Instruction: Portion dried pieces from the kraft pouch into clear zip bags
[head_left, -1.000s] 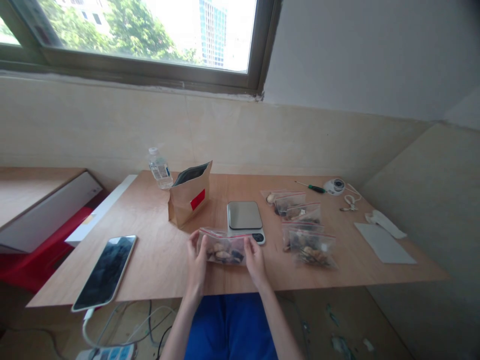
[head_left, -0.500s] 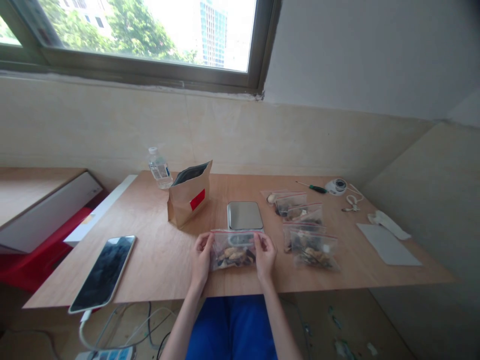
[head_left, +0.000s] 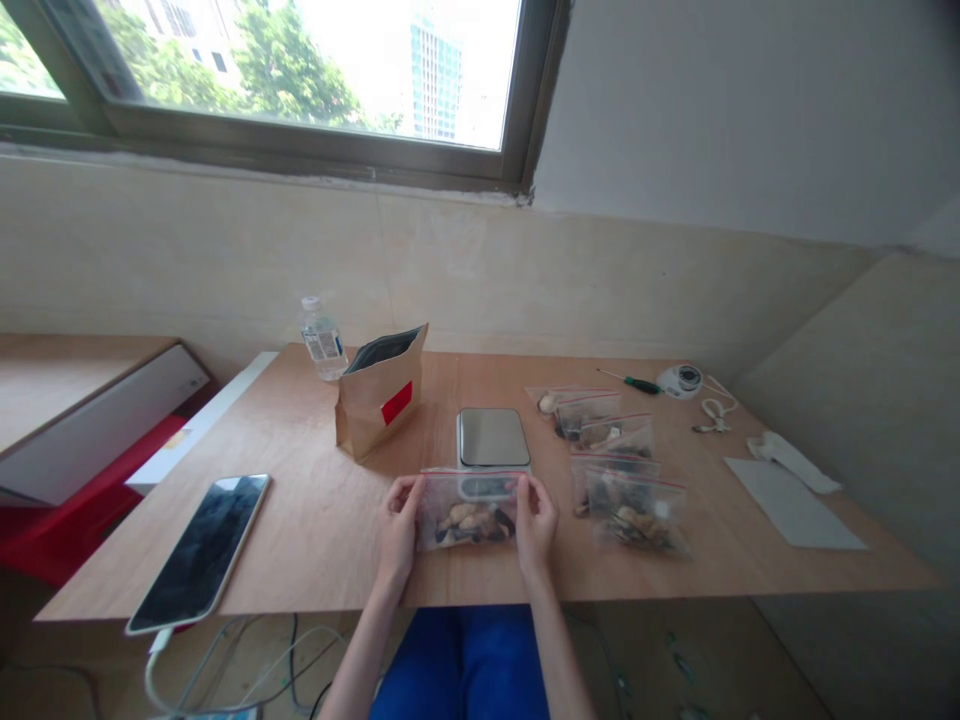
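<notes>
A clear zip bag with a red seal line hangs upright between my hands, with dried pieces, brown and dark, in its lower part. My left hand pinches its upper left corner. At the opposite corner, my right hand grips the bag's edge between thumb and fingers. Just behind the bag lies a small scale with a metal plate; its front and display show through the clear plastic. To the right, several similar filled zip bags lie overlapping in a row.
A brown paper pouch stands open behind my left hand, near a water bottle. A phone with a cable lies at the left. Farther right are a screwdriver, a white camera and a white sheet on the table.
The view has shifted slightly. Both hands keep their hold on the bag's corners, and the bag looks a little more stretched and flat.
</notes>
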